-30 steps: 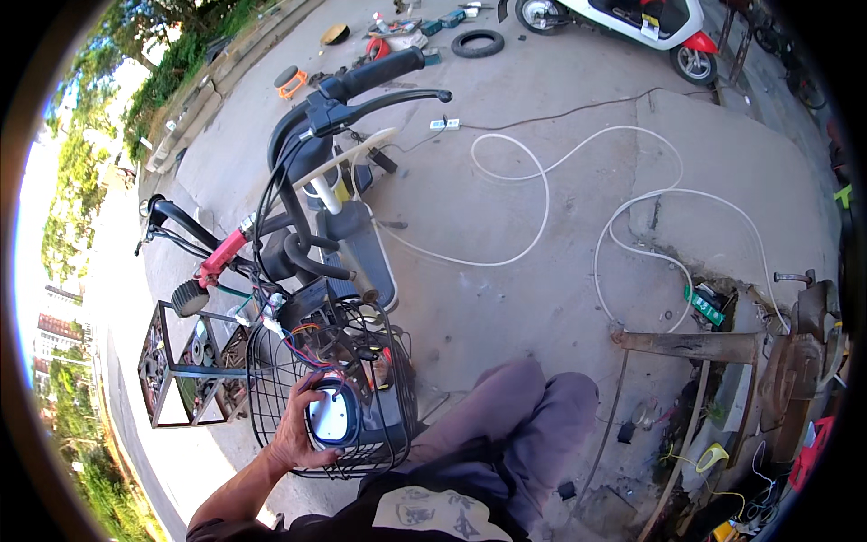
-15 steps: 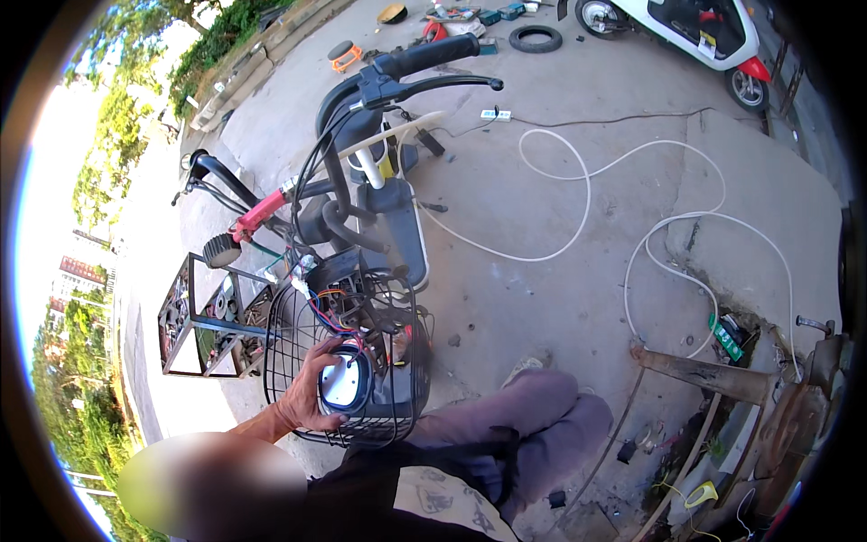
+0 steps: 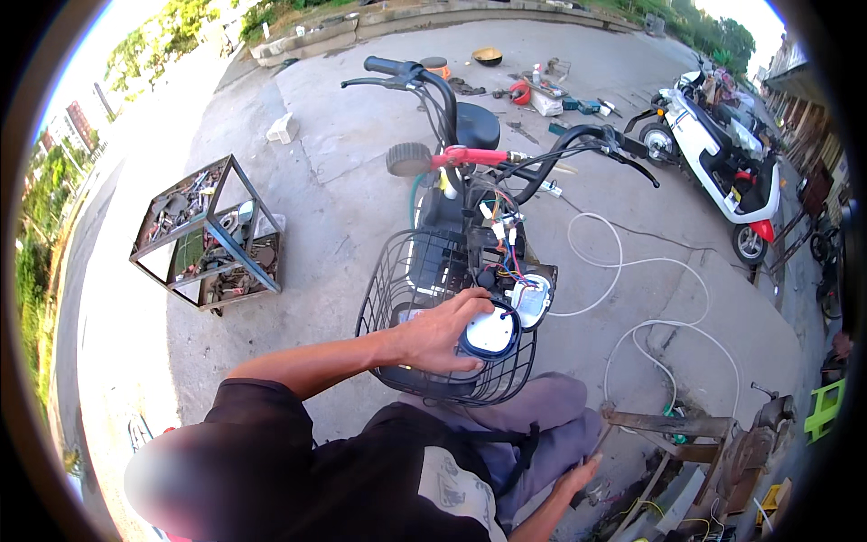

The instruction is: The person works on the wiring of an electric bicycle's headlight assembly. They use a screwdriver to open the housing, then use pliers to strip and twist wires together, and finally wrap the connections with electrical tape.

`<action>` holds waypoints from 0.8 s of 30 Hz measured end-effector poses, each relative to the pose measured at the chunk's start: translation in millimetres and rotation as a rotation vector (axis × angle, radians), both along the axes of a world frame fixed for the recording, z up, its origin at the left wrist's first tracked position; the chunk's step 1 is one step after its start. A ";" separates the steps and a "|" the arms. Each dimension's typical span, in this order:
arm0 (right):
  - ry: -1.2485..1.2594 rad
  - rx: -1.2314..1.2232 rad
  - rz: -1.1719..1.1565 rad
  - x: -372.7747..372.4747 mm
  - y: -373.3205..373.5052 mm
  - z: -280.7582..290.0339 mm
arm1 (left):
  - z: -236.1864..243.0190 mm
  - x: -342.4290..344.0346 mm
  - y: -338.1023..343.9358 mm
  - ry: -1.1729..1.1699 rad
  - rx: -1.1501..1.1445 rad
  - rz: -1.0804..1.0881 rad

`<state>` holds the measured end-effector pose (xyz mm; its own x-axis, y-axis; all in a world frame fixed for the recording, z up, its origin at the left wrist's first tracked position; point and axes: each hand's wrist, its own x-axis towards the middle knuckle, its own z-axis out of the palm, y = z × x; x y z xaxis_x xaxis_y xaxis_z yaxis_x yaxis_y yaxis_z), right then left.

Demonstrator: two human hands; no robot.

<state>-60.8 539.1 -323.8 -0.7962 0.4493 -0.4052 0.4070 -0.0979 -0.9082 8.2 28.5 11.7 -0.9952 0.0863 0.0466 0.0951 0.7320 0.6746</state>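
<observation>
My left hand (image 3: 442, 331) is closed around the side of a round dark-rimmed unit (image 3: 490, 331) with a white face. It holds this unit over the wire basket (image 3: 388, 298) at the front of a small electric scooter. Right beside it is a rounded white-lined housing (image 3: 531, 296). Coloured wires and white connectors (image 3: 498, 230) hang loose behind both, below the handlebar stem. Low at the right, next to my thigh, my right hand (image 3: 569, 481) has its fingers pressed together. What they hold, if anything, is too small to make out.
A metal-framed rack (image 3: 212, 239) full of tools and parts stands at the left. A white hose (image 3: 623, 262) loops over the concrete at the right. Near the lower right is a cluttered workbench (image 3: 673, 425). A white scooter (image 3: 722, 172) is parked far right; tools (image 3: 560, 99) lie at the back.
The view has turned, so the scooter and basket appear farther right and the handlebar looks swung round. My left hand keeps its hold on the round unit. My right hand has come into view.
</observation>
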 end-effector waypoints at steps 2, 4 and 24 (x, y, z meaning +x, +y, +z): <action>0.083 0.273 0.143 -14.1 -11.5 13.8 | -2.1 7.3 -3.4 0.079 0.024 -0.021; 0.146 0.701 0.313 -8.3 -33.3 24.6 | -13.5 13.6 -6.5 0.166 0.048 -0.027; 0.727 0.085 0.001 15.1 -84.9 108.2 | -27.2 21.6 -6.1 0.268 0.020 -0.024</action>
